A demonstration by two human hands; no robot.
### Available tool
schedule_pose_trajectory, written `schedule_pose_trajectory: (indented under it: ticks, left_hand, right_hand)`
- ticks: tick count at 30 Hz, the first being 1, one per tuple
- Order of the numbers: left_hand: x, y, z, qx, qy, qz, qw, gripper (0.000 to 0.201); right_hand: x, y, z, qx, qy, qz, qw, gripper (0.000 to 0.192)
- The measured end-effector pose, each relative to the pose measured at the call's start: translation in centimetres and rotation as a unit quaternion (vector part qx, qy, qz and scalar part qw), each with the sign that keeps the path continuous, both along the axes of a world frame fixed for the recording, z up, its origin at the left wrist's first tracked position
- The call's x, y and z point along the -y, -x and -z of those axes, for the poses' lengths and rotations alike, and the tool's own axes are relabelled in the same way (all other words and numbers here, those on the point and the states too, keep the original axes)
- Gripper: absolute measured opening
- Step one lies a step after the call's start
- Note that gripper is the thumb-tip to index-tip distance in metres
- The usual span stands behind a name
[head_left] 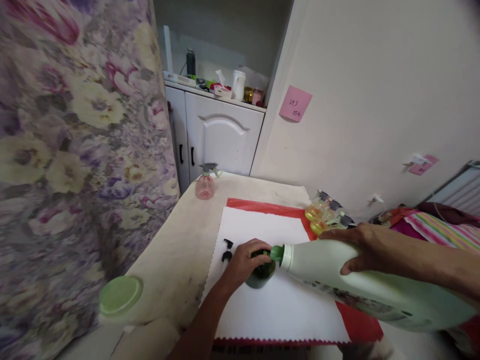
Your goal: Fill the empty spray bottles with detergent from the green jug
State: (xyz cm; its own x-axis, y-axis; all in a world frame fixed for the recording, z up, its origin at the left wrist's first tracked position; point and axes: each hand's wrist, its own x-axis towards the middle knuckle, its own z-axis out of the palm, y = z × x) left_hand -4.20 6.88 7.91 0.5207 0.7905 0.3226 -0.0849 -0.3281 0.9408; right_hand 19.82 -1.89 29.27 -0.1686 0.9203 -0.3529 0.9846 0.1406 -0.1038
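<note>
Neck of the green bottle (257, 279) hidden by left hand (245, 260); can't tell if the jug's spout (277, 253) touches its mouth. Right hand (358, 245) covers part of the jug (375, 287); label print unreadable from here. Left forearm cut off at bottom, right one at right. Pump's (227, 251) lower end out of sight. Spray bottles (313, 213) overlap, count unclear. Red sheet (358, 322) mostly under white sheet (296, 310). Curtain (82, 150) cut off left and top. Far note (420, 170): partly covered, writing illegible.

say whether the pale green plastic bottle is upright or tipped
Tipped: the pale green plastic bottle slants nearly sideways in the right hand, its green spout by the small dark green bottle.
</note>
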Motion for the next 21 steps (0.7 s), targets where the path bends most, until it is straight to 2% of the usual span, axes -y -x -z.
schedule_pose_trajectory:
  ticks: [21]
  left_hand:
    - [-0.09,-0.03,0.07,-0.007,-0.011,-0.003,1.0,0.02]
  right_hand:
    - [0.24,-0.07,-0.14,0.001,-0.005,-0.007,1.0,0.057]
